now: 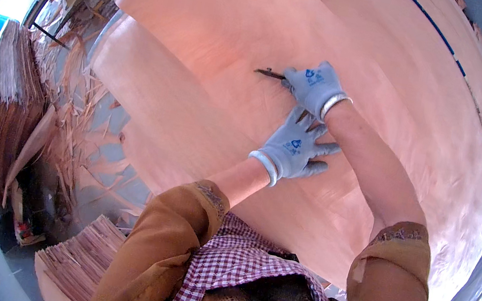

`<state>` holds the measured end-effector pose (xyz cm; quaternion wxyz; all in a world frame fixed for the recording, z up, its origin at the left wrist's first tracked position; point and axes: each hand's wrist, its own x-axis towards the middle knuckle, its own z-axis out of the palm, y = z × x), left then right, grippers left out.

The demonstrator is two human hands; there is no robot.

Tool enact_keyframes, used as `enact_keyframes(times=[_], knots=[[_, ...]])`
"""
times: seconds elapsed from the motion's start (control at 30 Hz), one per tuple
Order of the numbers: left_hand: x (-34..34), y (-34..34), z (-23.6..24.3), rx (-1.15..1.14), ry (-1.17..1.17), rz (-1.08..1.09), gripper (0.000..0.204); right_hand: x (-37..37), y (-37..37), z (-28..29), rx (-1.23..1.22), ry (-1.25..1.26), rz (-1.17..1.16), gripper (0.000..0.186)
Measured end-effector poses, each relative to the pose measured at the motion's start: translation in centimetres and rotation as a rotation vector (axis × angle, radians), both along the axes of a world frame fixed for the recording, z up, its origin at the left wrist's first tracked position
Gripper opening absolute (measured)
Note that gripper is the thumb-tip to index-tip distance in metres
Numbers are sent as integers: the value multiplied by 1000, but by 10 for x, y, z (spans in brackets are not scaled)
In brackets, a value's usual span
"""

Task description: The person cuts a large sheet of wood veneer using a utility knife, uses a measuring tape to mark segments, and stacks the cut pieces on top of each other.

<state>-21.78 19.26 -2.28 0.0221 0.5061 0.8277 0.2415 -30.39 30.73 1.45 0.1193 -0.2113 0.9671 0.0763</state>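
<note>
Gloved left hand (295, 147) and gloved right hand (316, 88) over pinkish wood-veneer sheets (202, 24).
Right grips dark knife-like tool (270, 74), tip leftward; left spread palm-down, just below. Veneer stack (11, 129) at left edge, second stack (81, 258) lower left, torn veneer scraps (77, 112) strewn nearby. Brown sleeves (393, 274), gingham apron (252, 268).

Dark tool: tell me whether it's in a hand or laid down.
In hand: the dark tool juts from the gloved right hand, which grips its other end.
</note>
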Motion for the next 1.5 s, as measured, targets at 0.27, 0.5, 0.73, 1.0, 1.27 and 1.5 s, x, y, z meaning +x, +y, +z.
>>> enact_keyframes(times=[0.27, 0.5, 0.73, 1.0, 1.27, 1.5], knots=[[2, 3, 0, 2, 124, 33, 47, 66, 111, 18, 15, -203, -307, 23], [12, 15, 5, -77, 193, 11, 49, 255, 202, 10, 97, -176, -735, 23], [16, 17, 5, -141, 270, -6, 49, 436, 166, 1, 73, -81, -1023, 20], [19, 10, 5, -175, 271, -3, 49, 479, 130, 47, -1123, 149, -1487, 10], [12, 6, -2, -166, 284, -25, 52, 327, 32, 30, -668, 236, -1061, 22], [8, 5, -6, -126, 229, -111, 48, 322, 11, 23, -238, 264, -1019, 22]])
